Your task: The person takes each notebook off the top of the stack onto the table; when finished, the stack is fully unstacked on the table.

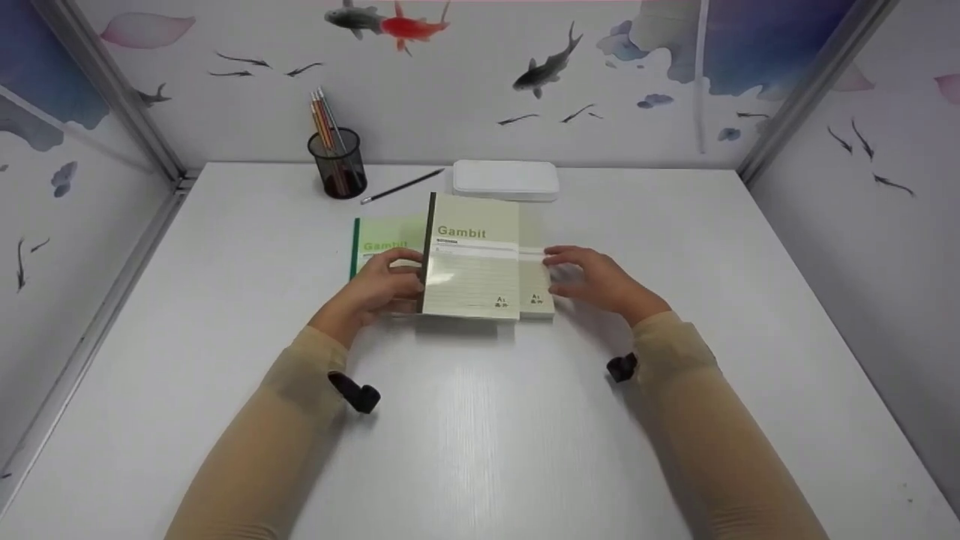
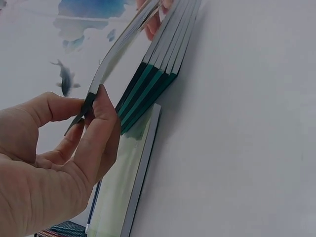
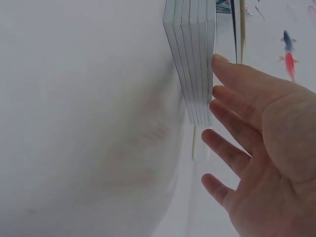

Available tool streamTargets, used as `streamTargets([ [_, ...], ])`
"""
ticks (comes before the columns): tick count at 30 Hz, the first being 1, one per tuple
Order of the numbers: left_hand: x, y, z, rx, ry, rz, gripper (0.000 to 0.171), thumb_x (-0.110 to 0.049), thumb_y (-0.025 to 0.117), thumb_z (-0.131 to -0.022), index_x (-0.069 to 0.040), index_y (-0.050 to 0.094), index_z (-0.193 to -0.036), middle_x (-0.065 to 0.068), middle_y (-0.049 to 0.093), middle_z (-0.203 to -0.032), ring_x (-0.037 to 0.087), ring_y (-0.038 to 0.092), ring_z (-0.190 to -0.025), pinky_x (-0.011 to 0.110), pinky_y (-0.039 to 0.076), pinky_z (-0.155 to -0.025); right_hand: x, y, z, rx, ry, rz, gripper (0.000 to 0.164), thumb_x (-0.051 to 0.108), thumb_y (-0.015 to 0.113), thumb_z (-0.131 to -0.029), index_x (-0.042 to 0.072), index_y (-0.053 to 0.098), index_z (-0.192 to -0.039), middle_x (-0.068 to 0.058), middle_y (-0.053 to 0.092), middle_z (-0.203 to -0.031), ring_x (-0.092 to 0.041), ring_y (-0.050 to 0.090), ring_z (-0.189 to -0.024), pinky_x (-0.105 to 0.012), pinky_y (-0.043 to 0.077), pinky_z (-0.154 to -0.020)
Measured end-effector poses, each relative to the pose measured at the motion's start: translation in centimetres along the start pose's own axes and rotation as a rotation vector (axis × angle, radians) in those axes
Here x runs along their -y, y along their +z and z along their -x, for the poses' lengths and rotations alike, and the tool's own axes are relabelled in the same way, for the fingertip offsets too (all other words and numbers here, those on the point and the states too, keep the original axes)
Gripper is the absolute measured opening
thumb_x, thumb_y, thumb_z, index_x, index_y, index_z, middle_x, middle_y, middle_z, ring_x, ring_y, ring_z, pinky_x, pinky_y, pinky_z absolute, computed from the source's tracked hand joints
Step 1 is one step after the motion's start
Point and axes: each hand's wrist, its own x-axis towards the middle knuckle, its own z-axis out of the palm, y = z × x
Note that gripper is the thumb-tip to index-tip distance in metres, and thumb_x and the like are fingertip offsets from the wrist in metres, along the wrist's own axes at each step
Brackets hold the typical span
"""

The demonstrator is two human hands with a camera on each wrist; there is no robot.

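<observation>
A pale-cover notebook marked "Gambit" is raised and slanted above a stack of similar notebooks. My left hand pinches its dark spine between thumb and fingers, as the left wrist view shows. Stacked flush, the notebooks show several page edges in the right wrist view. My right hand has its fingers spread and loosely bent at the stack's right side, some fingertips at the top cover's edge. Partly covered, a green notebook with a green spine lies at the left of the stack.
Behind the notebooks stand a black mesh cup of pencils and a white flat case. One dark pencil lies between them. Printed panels with fish border the white table at the back and sides.
</observation>
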Motion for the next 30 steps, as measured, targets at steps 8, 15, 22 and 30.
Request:
streamTargets([
  [8, -0.1, -3.8, 2.1, -0.019, 0.008, -0.032, 0.056, 0.001, 0.056, -0.095, -0.011, 0.043, -0.148, 0.017, 0.058, -0.145, 0.02, 0.072, -0.1, 0.035, 0.062, -0.08, 0.1, 0.1, 0.1, 0.0, -0.002, -0.006, 0.051, 0.02, 0.075, -0.095, 0.01, 0.061, -0.143, -0.002, 0.044, -0.163, -0.03, 0.031, -0.155, -0.052, 0.024, -0.127],
  [15, 0.1, -7.7, 4.3, -0.032, 0.029, -0.045, 0.058, 0.003, 0.055, -0.096, -0.009, 0.04, -0.151, 0.015, 0.056, -0.143, 0.014, 0.072, -0.098, 0.036, 0.062, -0.083, 0.1, 0.2, 0.2, -0.007, 0.001, 0.005, 0.052, 0.018, 0.075, -0.095, 0.012, 0.06, -0.145, 0.0, 0.043, -0.163, -0.028, 0.032, -0.155, -0.051, 0.026, -0.126],
  [22, 0.8, -12.0, 6.2, -0.084, 0.014, -0.062, 0.061, 0.0, 0.057, -0.098, -0.011, 0.036, -0.154, 0.01, 0.055, -0.141, 0.012, 0.071, -0.103, 0.035, 0.062, -0.087, -0.1, 0.3, 0.2, -0.006, 0.004, 0.0, 0.052, 0.019, 0.076, -0.095, 0.014, 0.06, -0.145, 0.0, 0.043, -0.163, -0.028, 0.033, -0.155, -0.051, 0.026, -0.126],
  [30, 1.6, -18.2, 7.9, -0.133, -0.001, -0.03, 0.058, -0.002, 0.061, -0.099, -0.014, 0.037, -0.151, -0.011, 0.069, -0.112, 0.01, 0.073, -0.098, 0.031, 0.062, -0.083, -0.1, 0.3, 0.2, -0.012, -0.005, -0.013, 0.051, 0.019, 0.076, -0.095, 0.012, 0.06, -0.143, 0.0, 0.044, -0.162, -0.027, 0.033, -0.155, -0.051, 0.026, -0.126],
])
